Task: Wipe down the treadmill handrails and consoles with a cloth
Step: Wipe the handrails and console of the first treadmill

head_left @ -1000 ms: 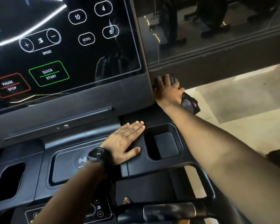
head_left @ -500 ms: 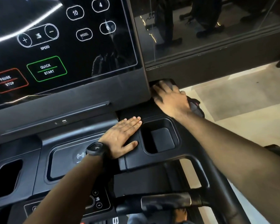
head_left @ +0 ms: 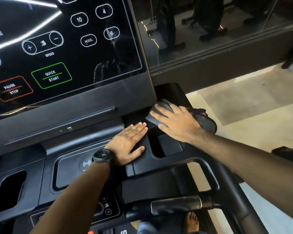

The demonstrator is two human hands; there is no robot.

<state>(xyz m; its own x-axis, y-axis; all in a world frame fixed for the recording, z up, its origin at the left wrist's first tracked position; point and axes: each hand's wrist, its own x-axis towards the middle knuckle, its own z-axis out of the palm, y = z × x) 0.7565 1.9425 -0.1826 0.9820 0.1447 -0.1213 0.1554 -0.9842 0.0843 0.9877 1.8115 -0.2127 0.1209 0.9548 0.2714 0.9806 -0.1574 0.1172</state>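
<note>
On the ledge just right of the console (head_left: 91,65), my right hand (head_left: 178,126) presses the dark cloth (head_left: 164,106) against the treadmill's black plastic. My fingers are straight and slightly spread over it. Part of the cloth, showing a bit of pink, bunches out past my palm. My left hand (head_left: 128,141), a black watch (head_left: 102,155) at its wrist, lies flat with fingers together between the charging pad (head_left: 69,173) and the cup holder (head_left: 167,146), holding nothing.

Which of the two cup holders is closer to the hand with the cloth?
The right cup holder, directly beside the right hand pressing the cloth; the left cup holder lies far across the console.
</note>
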